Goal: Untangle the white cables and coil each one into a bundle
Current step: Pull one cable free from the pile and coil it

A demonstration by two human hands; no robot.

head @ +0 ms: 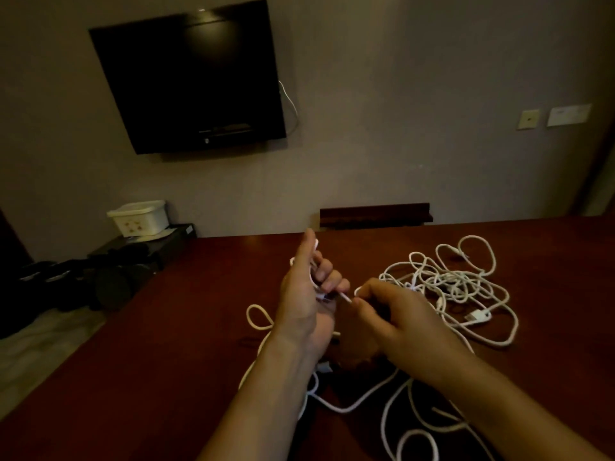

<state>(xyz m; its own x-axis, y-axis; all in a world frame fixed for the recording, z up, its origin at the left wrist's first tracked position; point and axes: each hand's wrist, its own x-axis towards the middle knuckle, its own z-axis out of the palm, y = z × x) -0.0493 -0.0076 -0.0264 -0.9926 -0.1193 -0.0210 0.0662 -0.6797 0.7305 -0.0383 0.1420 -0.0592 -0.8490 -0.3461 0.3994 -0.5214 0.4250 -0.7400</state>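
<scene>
A heap of tangled white cables lies on the dark red table, to the right of my hands, with a white plug at its near side. My left hand is raised above the table, its fingers curled round turns of white cable, thumb pointing up. My right hand pinches a short stretch of that same cable just beside the left fingers. More loose cable trails on the table under both forearms, and one loop shows left of my left wrist.
A black television hangs on the wall ahead. A white box sits on a low black stand at the left, with dark bags on the floor. A dark wooden strip runs along the table's far edge.
</scene>
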